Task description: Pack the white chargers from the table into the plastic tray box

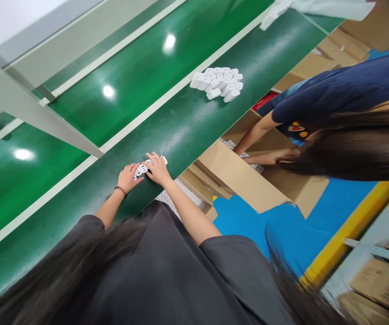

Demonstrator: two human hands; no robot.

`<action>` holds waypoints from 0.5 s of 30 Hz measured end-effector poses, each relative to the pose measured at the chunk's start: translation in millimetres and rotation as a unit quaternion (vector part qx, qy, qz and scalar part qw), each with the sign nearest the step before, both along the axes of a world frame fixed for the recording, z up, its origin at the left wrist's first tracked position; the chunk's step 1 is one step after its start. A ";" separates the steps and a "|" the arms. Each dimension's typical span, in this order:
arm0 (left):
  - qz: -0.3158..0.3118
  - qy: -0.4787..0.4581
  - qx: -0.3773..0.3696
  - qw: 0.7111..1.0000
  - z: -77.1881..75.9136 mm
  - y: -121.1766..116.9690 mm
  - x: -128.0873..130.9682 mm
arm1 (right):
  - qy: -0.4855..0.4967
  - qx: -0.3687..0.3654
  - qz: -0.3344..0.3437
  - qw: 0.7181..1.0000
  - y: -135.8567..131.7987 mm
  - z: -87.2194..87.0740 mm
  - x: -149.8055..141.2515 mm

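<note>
A short row of white USB charger blocks [142, 169] lies on the green tabletop, with dark slots showing on their upward faces. My left hand [128, 178], with a dark coiled band at the wrist, is curled against the near left end of the row. Over the right part of the row lies my right hand [157, 170], its fingers bent around the blocks and its thumb side close to the left hand. My fingers cover several of the blocks. Farther along the same tabletop stands a cluster of similar white chargers [217, 81].
A pale rail [153, 104] and a grey post [55, 117] border the green bench [187, 126]. At right, a co-worker in a dark blue shirt [343, 85] reaches into an open cardboard box [245, 176]. Another box of white pieces [189, 192] stands under my right forearm.
</note>
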State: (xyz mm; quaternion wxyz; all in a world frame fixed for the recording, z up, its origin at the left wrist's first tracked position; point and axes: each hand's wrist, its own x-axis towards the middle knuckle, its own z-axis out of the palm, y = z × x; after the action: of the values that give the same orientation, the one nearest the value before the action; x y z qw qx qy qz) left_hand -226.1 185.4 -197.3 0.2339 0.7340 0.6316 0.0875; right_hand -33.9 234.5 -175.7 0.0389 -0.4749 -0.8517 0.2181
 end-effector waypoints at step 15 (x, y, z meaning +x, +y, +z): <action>0.027 0.024 0.000 0.999 -5.6 -3.4 -3.0 | 0.009 0.037 -0.116 0.993 -26.4 -1.1 -9.1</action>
State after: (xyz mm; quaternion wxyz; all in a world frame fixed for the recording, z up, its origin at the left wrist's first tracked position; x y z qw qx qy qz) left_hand -229.1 182.0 -202.9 0.2158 0.7187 0.6566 0.0760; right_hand -43.0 208.1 -176.8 0.0891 -0.5665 -0.7982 0.1844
